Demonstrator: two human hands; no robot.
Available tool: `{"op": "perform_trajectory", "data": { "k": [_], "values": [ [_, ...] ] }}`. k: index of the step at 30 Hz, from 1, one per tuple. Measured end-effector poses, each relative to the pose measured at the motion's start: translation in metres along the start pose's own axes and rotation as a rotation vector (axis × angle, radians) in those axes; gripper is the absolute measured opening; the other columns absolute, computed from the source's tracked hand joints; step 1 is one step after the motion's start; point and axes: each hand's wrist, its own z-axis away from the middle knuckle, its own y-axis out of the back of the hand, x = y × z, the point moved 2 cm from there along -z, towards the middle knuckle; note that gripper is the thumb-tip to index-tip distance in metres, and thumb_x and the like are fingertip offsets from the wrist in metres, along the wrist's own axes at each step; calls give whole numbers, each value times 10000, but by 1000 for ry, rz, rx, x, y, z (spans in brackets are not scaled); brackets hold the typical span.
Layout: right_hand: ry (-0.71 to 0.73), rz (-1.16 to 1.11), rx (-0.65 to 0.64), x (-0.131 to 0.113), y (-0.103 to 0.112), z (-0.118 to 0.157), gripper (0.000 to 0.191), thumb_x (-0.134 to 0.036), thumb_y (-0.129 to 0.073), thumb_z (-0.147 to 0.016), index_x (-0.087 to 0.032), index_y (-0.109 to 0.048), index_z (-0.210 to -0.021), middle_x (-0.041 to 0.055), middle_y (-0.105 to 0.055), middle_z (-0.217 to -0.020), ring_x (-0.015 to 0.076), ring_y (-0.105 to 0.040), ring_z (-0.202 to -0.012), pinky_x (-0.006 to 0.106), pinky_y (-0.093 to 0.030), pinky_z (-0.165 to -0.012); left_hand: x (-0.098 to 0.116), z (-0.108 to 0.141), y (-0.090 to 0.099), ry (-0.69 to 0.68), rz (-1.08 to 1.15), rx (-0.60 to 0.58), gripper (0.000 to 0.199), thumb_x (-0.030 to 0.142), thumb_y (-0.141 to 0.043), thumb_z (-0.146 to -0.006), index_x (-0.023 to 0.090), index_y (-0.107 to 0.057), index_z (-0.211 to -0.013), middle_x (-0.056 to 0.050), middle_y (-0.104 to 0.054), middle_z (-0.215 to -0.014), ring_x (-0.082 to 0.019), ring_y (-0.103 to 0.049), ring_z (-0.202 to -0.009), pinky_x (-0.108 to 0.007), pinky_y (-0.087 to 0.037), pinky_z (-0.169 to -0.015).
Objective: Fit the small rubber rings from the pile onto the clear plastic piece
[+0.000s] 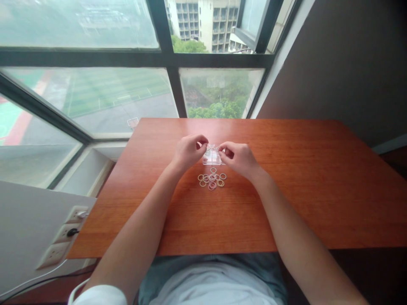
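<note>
A small clear plastic box (212,159) with divided compartments stands on the wooden table. My left hand (190,150) is at the box's left side, its thumb and fingertips pinched together over the edge. At the right side, my right hand (239,156) has its fingers curled into a pinch by the box. Whatever lies between the fingertips of either hand is too small to make out. Just in front of the box lies a loose cluster of thin elastic-looking rings (212,177), mostly pale, with a pinkish ring (212,186) nearest me. Some of them overlap.
The reddish-brown table (311,182) reaches far to the right and ends at a large window (171,59) behind. A grey wall (343,67) rises at the right. Low on the left wall are sockets (63,233) with plugs and cables (47,277).
</note>
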Motion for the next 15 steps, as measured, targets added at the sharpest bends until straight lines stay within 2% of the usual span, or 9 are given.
{"op": "perform_trajectory", "data": {
  "k": [8, 12, 15],
  "values": [
    [3, 0, -9, 1, -3, 0, 107, -217, -623, -814, -197, -707, -876, -26, -618, -610, 103, -536, -561, 226, -351, -575, 4, 0, -1, -68, 32, -68, 126, 188, -589, -815, 167, -704, -863, -38, -718, -816, -124, -630, -662, -216, -494, -603],
    [9, -7, -32, 2, -4, 0, 118, -209, -621, -808, -196, -711, -883, -25, -626, -617, 104, -537, -561, 227, -355, -580, 12, 2, -1, -117, 82, -97, 162, 151, -575, -814, 160, -708, -906, -42, -713, -855, -108, -622, -655, -206, -496, -605],
    [16, -11, -60, 1, -5, 0, 132, -199, -612, -810, -198, -717, -891, -24, -630, -622, 105, -536, -560, 229, -359, -586, 20, 5, -3, -170, 144, -162, 213, 110, -567, -799, 170, -709, -946, -31, -715, -885, -92, -623, -658, -188, -486, -602]
  ]
}}
